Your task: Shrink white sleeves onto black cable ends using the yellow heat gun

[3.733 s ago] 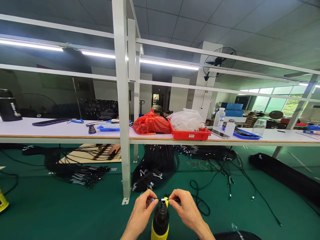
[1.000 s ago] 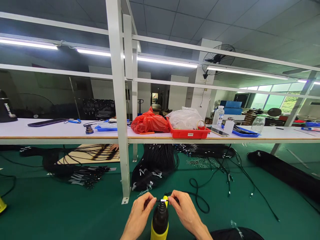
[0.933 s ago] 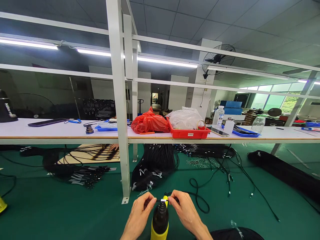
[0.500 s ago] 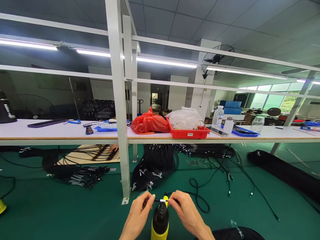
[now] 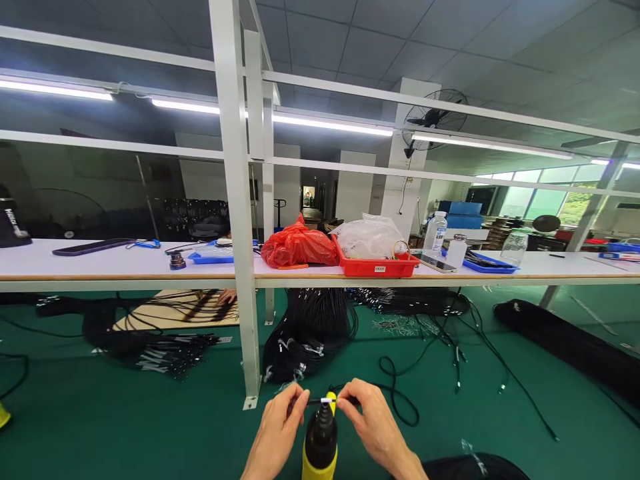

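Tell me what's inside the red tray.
Crumpled translucent plastic fills most of the red tray, with a ring-shaped item at its right end; anything beneath the plastic is hidden.

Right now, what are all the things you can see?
Long flat shelf: one, white, across the middle
Crumpled plastic bag: one, red, on the shelf
Rectangular plastic tray: one, red, beside the bag
Shallow plastic trays: at least two, blue, on the shelf
Tall plastic bottle: one, clear, on the shelf
Smaller things: uncounted, mixed, on the shelf
Caged round fan: one, black, by the pillar
Thin cable bundles: several, black, on the green worktop
Flat board: one, beige, left of centre
Co-worker's hand: one, bare, at the board
Tapered tool: one whole, black and yellow, bottom centre
Thin white-banded cable: one, black, by the tool's tip
Left hand and right hand: one each, bare, holding that cable
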`<action>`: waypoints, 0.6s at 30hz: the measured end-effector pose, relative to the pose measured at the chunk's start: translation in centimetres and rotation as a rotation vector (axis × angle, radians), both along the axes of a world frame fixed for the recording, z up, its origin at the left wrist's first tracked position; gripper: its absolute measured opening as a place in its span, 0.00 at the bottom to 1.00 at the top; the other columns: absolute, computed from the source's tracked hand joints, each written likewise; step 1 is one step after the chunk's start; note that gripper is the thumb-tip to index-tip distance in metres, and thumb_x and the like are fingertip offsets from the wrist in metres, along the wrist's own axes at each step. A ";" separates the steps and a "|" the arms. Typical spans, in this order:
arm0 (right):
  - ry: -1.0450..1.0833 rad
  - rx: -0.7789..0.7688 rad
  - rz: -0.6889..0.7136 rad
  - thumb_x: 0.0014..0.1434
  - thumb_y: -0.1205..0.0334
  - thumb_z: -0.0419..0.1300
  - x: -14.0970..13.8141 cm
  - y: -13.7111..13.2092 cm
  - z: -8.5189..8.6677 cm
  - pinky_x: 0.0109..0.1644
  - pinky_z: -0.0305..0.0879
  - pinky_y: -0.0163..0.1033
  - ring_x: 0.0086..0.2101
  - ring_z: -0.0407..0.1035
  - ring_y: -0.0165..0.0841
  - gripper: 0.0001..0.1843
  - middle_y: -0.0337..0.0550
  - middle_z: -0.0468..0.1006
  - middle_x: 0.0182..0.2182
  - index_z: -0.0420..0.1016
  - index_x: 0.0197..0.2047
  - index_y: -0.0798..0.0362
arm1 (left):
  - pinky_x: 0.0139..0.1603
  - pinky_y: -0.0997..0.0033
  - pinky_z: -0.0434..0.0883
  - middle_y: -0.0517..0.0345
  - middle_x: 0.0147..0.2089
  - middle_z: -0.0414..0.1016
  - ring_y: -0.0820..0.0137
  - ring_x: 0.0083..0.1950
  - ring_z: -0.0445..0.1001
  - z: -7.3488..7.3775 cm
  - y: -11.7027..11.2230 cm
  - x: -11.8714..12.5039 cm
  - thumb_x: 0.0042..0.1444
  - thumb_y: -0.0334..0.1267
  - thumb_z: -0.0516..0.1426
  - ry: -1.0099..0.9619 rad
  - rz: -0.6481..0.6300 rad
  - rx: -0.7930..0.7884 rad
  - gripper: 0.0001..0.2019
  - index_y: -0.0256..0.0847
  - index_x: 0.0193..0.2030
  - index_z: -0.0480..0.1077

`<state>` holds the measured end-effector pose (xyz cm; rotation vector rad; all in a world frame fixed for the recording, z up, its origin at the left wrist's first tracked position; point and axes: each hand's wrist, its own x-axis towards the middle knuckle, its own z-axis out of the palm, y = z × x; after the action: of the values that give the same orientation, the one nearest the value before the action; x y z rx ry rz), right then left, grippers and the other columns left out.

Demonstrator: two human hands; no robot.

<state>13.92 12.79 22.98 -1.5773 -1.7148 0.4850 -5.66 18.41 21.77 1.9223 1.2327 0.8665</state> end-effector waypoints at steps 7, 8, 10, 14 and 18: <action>-0.018 0.008 -0.006 0.66 0.62 0.54 0.0 -0.1 0.1 0.43 0.58 0.38 0.36 0.66 0.34 0.09 0.39 0.72 0.32 0.70 0.34 0.53 | 0.40 0.70 0.63 0.58 0.30 0.72 0.66 0.37 0.69 -0.2 0.0 0.0 0.62 0.60 0.43 0.062 0.003 -0.043 0.26 0.42 0.29 0.68; -0.028 0.009 -0.008 0.66 0.62 0.54 0.0 -0.1 0.1 0.43 0.58 0.38 0.36 0.66 0.34 0.08 0.39 0.72 0.32 0.70 0.35 0.53 | 0.38 0.71 0.63 0.58 0.29 0.72 0.66 0.36 0.69 -0.3 0.0 0.0 0.62 0.60 0.43 0.061 -0.008 -0.041 0.26 0.42 0.28 0.68; -0.053 0.010 -0.010 0.65 0.62 0.55 0.0 -0.1 0.0 0.43 0.58 0.39 0.36 0.66 0.34 0.08 0.39 0.72 0.32 0.71 0.35 0.53 | 0.35 0.72 0.62 0.58 0.27 0.71 0.66 0.34 0.68 -0.3 0.1 0.0 0.61 0.60 0.44 0.049 -0.025 -0.026 0.26 0.42 0.26 0.67; -0.056 0.004 -0.014 0.64 0.64 0.56 -0.1 -0.1 -0.1 0.44 0.57 0.39 0.36 0.66 0.34 0.07 0.39 0.73 0.32 0.72 0.34 0.54 | 0.31 0.73 0.62 0.59 0.27 0.70 0.68 0.32 0.67 -0.2 0.1 0.0 0.60 0.60 0.46 0.005 -0.029 -0.001 0.25 0.41 0.26 0.66; -0.010 0.018 -0.024 0.62 0.67 0.58 -0.3 -0.1 0.0 0.43 0.57 0.38 0.36 0.67 0.33 0.05 0.38 0.73 0.31 0.73 0.33 0.53 | 0.31 0.74 0.61 0.60 0.28 0.69 0.69 0.32 0.65 0.1 0.0 0.0 0.60 0.59 0.47 -0.004 -0.028 0.001 0.23 0.41 0.27 0.66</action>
<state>13.66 12.70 23.00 -1.5882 -1.7009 0.4489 -5.66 18.42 21.86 1.9336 1.2008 0.8562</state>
